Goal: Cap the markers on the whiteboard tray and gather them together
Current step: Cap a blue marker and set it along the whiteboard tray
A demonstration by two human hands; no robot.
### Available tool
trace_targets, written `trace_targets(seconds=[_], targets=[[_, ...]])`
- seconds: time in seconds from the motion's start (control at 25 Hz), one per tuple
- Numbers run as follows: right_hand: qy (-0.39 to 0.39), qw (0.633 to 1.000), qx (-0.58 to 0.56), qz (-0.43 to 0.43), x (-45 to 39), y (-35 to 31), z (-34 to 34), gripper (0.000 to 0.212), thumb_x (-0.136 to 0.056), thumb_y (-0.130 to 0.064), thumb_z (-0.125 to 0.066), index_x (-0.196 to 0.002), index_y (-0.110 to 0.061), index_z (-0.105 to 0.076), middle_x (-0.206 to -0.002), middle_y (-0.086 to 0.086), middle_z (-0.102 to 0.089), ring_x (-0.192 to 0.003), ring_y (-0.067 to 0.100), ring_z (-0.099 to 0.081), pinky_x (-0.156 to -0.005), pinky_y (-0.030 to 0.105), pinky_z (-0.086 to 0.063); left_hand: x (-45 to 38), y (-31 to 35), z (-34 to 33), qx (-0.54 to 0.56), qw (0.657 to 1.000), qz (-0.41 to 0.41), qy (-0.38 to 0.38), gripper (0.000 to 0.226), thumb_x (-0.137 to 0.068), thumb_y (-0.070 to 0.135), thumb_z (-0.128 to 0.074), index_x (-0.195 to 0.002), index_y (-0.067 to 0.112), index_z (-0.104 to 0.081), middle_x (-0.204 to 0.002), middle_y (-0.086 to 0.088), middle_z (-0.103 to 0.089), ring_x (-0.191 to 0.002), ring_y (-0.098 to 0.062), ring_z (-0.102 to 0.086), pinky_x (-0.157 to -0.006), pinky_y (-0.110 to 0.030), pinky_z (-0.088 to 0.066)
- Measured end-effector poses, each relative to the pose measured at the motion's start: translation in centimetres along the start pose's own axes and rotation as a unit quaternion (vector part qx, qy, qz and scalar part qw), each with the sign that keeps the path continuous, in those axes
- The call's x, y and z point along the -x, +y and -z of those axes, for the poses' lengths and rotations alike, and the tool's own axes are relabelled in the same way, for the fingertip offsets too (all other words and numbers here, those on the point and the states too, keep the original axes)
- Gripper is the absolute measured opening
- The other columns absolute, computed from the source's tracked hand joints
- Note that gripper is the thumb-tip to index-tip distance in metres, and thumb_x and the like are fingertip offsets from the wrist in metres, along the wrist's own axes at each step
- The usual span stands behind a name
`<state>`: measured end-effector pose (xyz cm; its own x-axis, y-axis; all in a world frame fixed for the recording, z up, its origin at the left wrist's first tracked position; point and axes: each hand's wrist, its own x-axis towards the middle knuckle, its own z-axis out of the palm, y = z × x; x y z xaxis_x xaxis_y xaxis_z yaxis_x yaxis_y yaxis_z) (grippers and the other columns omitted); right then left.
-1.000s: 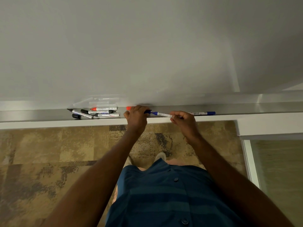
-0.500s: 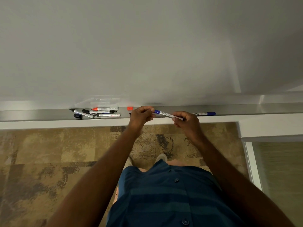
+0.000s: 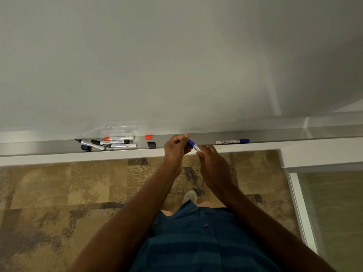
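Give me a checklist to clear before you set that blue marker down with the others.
1. Blue marker held by both hands, left hand, right hand: ok.
2. Its cap fully seated: cannot tell.
3. Tray space beside the marker cluster: ok.
4. Loose red cap and black cap fitted: not ok.
5. Second blue marker gathered: not ok.

Both bare forearms reach forward and converge. The left hand [image 3: 175, 149] curls its fingers [image 3: 181, 138] closed on a slim blue-and-white marker [image 3: 193, 145]; the right hand [image 3: 213, 162] pinches its lower end.
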<state>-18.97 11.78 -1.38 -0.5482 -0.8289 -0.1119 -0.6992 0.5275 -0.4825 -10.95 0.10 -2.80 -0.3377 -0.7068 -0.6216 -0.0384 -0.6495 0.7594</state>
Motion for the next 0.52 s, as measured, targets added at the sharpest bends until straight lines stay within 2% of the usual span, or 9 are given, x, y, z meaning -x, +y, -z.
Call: trace_targets(seconds=[0.2, 0.32, 0.4, 0.52], targets=[[-0.026, 0.996, -0.075, -0.047, -0.3, 0.8, 0.5, 0.035, -0.108, -0.033, -0.04, -0.129, -0.011, -0.058, -0.11, 0.005, -0.066, -0.086, 0.017, -0.065, -0.076, 0.032, -0.058, 0.1, 0.6, -1.1, -0.041, 0.999, -0.003, -0.031, 0.013, -0.096, 0.021, -0.065, -0.095, 0.009, -0.068, -0.08, -0.007, -0.067, -0.073, -0.017, -0.063, -0.07, -0.027, -0.057], [-0.038, 0.97, -0.216, -0.107, -1.4, 1.3, 0.9, 0.03, -0.108, -0.033, -0.039, -0.123, -0.013, -0.057, -0.098, 0.003, -0.066, -0.082, 0.016, -0.063, -0.075, 0.034, -0.055, 0.2, 0.9, -3.2, -0.066, 0.996, -0.019, -0.063, 0.025, -0.094, 0.025, -0.069, -0.116, 0.012, -0.067, -0.093, -0.006, -0.073, -0.081, -0.016, -0.069, -0.071, -0.024, -0.057], [-0.019, 0.912, -0.359, -0.198, -2.6, 1.6, 1.2, 0.032, -0.108, -0.035, -0.04, -0.128, -0.014, -0.054, -0.109, 0.004, -0.067, -0.096, 0.018, -0.066, -0.083, 0.035, -0.057, 0.5, 0.2, -4.5, -0.112, 0.99, -0.029, -0.079, 0.032, -0.096, 0.027, -0.066, -0.125, 0.016, -0.063, -0.106, -0.005, -0.074, -0.092, -0.016, -0.072, -0.074, -0.022, -0.056], [0.017, 0.805, -0.507, -0.308, -4.3, 3.1, 1.6, 0.029, -0.105, -0.026, -0.05, -0.132, -0.016, -0.053, -0.117, 0.005, -0.069, -0.103, 0.018, -0.071, -0.086, 0.031, -0.06, 0.7, -1.6, -5.5, -0.217, 0.965, -0.089, -0.12, 0.015, -0.098, 0.026, -0.06, -0.108, 0.031, -0.071, -0.1, 0.006, -0.074, -0.092, -0.01, -0.069, -0.075, -0.022, -0.054]])
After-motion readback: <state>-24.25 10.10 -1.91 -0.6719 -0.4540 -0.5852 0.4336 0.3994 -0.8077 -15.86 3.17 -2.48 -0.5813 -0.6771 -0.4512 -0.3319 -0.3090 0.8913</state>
